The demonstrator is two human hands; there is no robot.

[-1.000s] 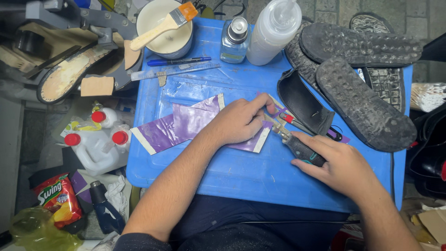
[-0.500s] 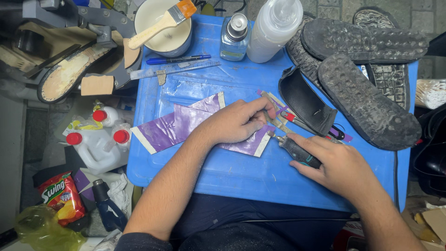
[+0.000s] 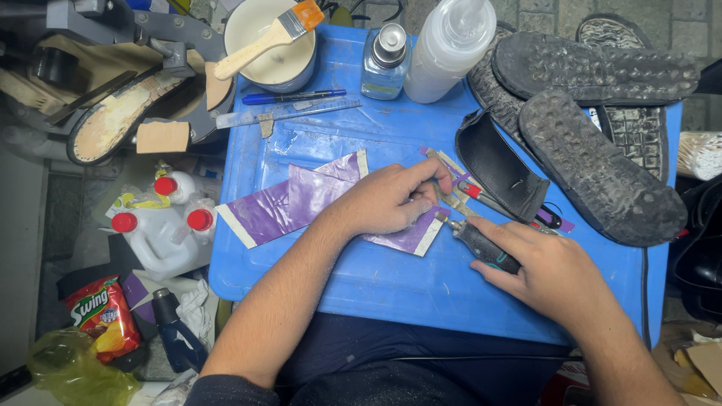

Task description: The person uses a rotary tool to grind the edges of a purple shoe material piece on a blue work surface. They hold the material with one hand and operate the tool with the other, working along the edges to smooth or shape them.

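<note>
A purple sheet with white edges (image 3: 286, 203) lies across the blue plastic lid (image 3: 391, 278) on my lap. My left hand (image 3: 387, 199) presses flat on its right part, fingers bent toward a thin pale strip (image 3: 450, 197) at the sheet's edge. My right hand (image 3: 545, 267) grips a dark-handled cutting tool (image 3: 481, 244) whose tip meets the sheet beside my left fingertips. A curved black heel piece (image 3: 500, 169) sits just beyond the tool.
Black rubber soles (image 3: 602, 162) are stacked at the right. At the back stand a cup of glue with a brush (image 3: 267, 37), a small glass bottle (image 3: 383, 53), a white squeeze bottle (image 3: 451, 45), a pen and a ruler (image 3: 293, 113). White jugs with red caps (image 3: 162, 225) sit left of the lid.
My left hand has slid slightly right along the purple sheet and curled its fingers. My right hand with the tool stays almost in place.
</note>
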